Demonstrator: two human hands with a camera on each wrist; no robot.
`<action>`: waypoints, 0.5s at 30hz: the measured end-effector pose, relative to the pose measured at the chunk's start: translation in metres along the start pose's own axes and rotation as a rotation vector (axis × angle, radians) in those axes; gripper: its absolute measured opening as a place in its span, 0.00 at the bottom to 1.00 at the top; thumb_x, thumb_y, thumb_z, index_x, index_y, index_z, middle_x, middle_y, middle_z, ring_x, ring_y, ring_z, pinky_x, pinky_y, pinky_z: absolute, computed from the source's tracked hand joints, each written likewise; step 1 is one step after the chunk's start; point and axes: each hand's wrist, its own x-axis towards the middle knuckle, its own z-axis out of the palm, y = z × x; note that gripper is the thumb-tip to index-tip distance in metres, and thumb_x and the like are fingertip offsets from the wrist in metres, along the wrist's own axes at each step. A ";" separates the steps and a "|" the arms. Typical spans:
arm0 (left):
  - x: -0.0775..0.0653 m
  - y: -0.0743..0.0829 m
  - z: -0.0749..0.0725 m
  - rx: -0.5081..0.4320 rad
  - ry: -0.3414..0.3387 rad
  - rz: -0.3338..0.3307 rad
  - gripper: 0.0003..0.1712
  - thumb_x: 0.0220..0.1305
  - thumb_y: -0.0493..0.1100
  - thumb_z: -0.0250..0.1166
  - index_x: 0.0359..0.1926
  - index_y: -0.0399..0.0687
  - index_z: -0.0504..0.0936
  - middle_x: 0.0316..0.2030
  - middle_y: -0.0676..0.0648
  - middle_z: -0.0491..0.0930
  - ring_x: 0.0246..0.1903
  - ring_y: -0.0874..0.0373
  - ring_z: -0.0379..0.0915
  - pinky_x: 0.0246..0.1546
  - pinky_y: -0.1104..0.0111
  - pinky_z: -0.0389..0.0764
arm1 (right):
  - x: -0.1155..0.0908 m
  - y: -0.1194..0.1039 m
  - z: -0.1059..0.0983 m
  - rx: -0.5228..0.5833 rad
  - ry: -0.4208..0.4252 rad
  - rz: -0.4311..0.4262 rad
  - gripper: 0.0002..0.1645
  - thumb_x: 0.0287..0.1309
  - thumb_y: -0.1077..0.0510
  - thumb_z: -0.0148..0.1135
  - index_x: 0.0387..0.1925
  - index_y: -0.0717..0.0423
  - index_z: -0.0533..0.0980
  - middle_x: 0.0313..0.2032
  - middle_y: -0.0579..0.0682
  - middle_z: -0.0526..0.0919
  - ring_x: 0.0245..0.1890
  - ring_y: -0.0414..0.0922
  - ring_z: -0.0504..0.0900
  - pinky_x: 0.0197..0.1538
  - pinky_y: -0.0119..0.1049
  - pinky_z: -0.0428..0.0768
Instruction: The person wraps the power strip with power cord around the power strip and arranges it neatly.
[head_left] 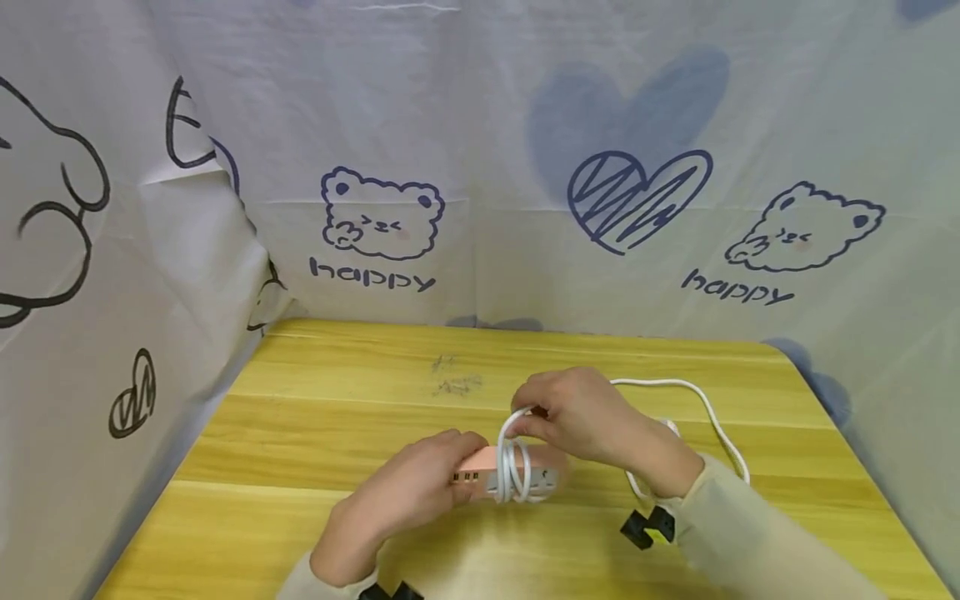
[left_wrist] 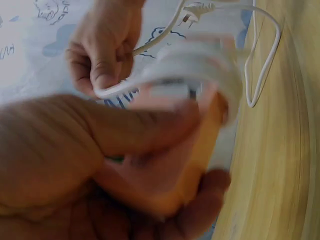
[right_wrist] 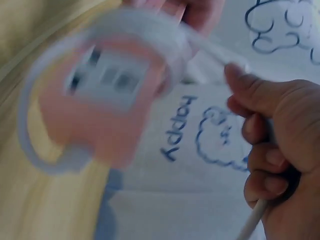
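Note:
A pink power strip (head_left: 551,461) with white socket faces is held above the table by my left hand (head_left: 420,479), its thumb and fingers gripping one end. White cord (head_left: 504,475) loops several times around the strip's middle, blurred in the left wrist view. Curled around a stretch of that cord is my right hand (head_left: 581,412), up and to the right of the strip. In the right wrist view the cord leaves the strip's end (right_wrist: 75,157), bends back and wraps over it. A plug (left_wrist: 197,10) on the cord shows in the left wrist view beyond the right hand.
Loose cord (head_left: 708,408) trails over the right side of the wooden table (head_left: 315,400). White cloth (head_left: 495,125) printed with bears and hearts hangs behind the table and along its left side.

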 end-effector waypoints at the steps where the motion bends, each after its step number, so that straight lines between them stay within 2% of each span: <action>1: 0.000 -0.001 0.000 -0.035 -0.029 0.012 0.19 0.67 0.43 0.74 0.57 0.55 0.82 0.40 0.60 0.80 0.37 0.65 0.74 0.40 0.68 0.78 | -0.001 0.004 0.001 0.048 -0.007 0.040 0.09 0.60 0.47 0.78 0.33 0.45 0.87 0.30 0.36 0.86 0.25 0.31 0.78 0.30 0.28 0.78; 4: 0.001 -0.008 -0.002 -0.188 -0.096 0.040 0.20 0.67 0.47 0.74 0.59 0.61 0.82 0.39 0.61 0.81 0.38 0.65 0.76 0.43 0.69 0.79 | -0.001 0.016 0.007 0.224 -0.047 0.177 0.10 0.59 0.44 0.78 0.31 0.41 0.86 0.28 0.33 0.84 0.25 0.31 0.75 0.30 0.29 0.77; 8: 0.003 -0.017 -0.006 -0.425 -0.159 0.062 0.22 0.69 0.50 0.73 0.62 0.65 0.81 0.40 0.57 0.83 0.36 0.62 0.79 0.41 0.68 0.82 | 0.001 0.029 0.016 0.478 -0.094 0.288 0.08 0.65 0.46 0.73 0.37 0.43 0.90 0.35 0.38 0.89 0.33 0.36 0.83 0.38 0.34 0.83; 11: 0.004 -0.021 -0.007 -0.500 -0.167 0.080 0.25 0.70 0.48 0.72 0.65 0.62 0.78 0.41 0.53 0.84 0.37 0.60 0.79 0.40 0.68 0.83 | 0.001 0.033 0.023 0.617 -0.110 0.322 0.11 0.73 0.50 0.66 0.46 0.48 0.90 0.43 0.45 0.91 0.42 0.41 0.87 0.47 0.39 0.86; 15: 0.004 -0.024 -0.008 -0.530 -0.161 0.077 0.30 0.70 0.44 0.72 0.70 0.57 0.74 0.45 0.51 0.83 0.40 0.57 0.79 0.44 0.67 0.81 | 0.005 0.032 0.032 0.705 -0.080 0.359 0.14 0.77 0.55 0.62 0.52 0.55 0.88 0.47 0.53 0.91 0.47 0.50 0.88 0.51 0.41 0.86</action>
